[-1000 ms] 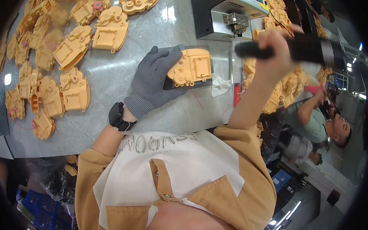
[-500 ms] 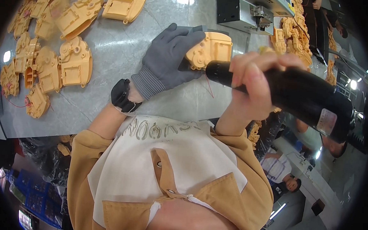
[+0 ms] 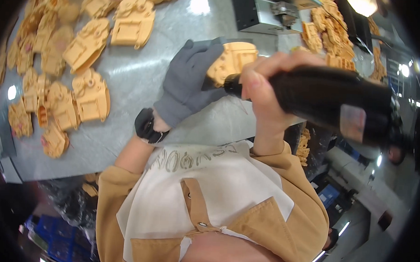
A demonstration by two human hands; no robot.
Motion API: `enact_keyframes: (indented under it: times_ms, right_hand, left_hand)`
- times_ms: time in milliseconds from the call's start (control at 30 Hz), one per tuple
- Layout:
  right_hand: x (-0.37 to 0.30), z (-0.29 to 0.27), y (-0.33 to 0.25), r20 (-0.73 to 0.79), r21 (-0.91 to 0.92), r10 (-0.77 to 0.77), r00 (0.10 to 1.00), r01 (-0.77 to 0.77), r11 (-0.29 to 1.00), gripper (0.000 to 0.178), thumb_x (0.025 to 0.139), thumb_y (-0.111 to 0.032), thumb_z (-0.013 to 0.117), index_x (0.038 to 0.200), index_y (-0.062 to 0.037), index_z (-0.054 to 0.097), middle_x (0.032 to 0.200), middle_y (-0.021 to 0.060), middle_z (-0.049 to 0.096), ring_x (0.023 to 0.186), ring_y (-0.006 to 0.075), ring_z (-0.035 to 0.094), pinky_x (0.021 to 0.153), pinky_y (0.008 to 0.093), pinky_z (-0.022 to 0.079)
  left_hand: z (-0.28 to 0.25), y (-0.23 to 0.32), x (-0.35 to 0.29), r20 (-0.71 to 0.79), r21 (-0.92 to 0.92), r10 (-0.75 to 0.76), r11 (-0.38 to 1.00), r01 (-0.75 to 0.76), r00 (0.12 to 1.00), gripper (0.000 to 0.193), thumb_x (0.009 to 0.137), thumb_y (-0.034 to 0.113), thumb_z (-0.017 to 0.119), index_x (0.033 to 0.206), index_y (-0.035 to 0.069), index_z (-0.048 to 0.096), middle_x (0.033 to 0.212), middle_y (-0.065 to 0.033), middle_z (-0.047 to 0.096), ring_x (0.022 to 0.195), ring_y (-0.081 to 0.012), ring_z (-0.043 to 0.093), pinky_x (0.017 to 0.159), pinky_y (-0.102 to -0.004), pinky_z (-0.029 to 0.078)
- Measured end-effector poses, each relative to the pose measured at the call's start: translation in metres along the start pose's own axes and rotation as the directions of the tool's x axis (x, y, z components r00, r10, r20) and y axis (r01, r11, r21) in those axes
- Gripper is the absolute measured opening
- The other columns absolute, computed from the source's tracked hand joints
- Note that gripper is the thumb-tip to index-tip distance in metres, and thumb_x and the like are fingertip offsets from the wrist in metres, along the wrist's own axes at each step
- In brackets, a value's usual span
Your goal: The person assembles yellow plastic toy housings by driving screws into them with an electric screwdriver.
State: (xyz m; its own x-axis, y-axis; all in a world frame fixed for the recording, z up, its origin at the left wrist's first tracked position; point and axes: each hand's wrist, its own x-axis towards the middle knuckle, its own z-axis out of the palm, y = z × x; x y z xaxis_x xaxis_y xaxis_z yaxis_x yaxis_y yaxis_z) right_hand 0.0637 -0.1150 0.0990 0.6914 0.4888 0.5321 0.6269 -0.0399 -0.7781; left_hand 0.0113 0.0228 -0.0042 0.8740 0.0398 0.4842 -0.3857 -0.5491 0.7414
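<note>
My left hand, in a grey knitted glove, is closed round the left side of a yellow-orange plastic housing on the table. Bare-skinned, my right hand wraps round the front of a black power screwdriver. The tool lies nearly level, its nose pointing left against the housing's lower edge beside my gloved fingers. Its tip and whatever it meets there are hidden. A thin red wire shows faintly below the housing.
Many similar housings lie on the grey table at the left. A metal-and-black machine stands at the far middle, with more housings piled to its right. Black plastic sheeting hangs below the near left edge.
The whole view has turned and shifted a little, so the table's things sit elsewhere in it. Both hands keep their holds, with the screwdriver's nose still at the housing.
</note>
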Motion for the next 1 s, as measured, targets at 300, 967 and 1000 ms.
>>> enact_keyframes:
  times_ms: [300,967,1000]
  right_hand:
    - [0.083,-0.082,0.039,-0.643,0.146,-0.029,0.766,0.16,0.976,0.045,0.067,0.009,0.055,0.109,0.0024,0.041,0.057,0.0076,0.053,0.048,0.0149,0.052,0.052,0.0264,0.044]
    - [0.038,0.0,-0.005,-0.259,0.368,0.078,0.963,0.024,0.929,0.043,0.072,0.005,0.049,0.111,-0.0048,0.034,0.06,0.0065,0.047,0.047,0.0169,0.047,0.053,0.0344,0.043]
    - [0.04,0.003,-0.003,-0.246,0.368,0.081,0.966,0.016,0.93,0.042,0.071,0.003,0.045,0.111,-0.0055,0.037,0.061,0.0075,0.045,0.047,0.0176,0.043,0.055,0.0364,0.041]
  left_hand:
    - [0.001,0.009,0.002,0.035,0.09,-0.039,0.995,0.036,0.999,0.077,0.062,0.031,0.075,0.126,0.008,0.04,0.104,-0.0092,0.053,0.103,-0.0286,0.048,0.099,-0.0459,0.033]
    - [-0.005,0.011,0.003,0.066,-0.045,-0.236,0.97,0.239,0.97,0.085,0.057,0.024,0.079,0.129,0.006,0.038,0.113,-0.0129,0.056,0.107,-0.0309,0.05,0.1,-0.043,0.033]
    - [-0.005,0.01,0.003,0.061,-0.045,-0.24,0.969,0.243,0.969,0.085,0.057,0.024,0.079,0.129,0.006,0.038,0.113,-0.0129,0.056,0.107,-0.0309,0.05,0.1,-0.043,0.033]
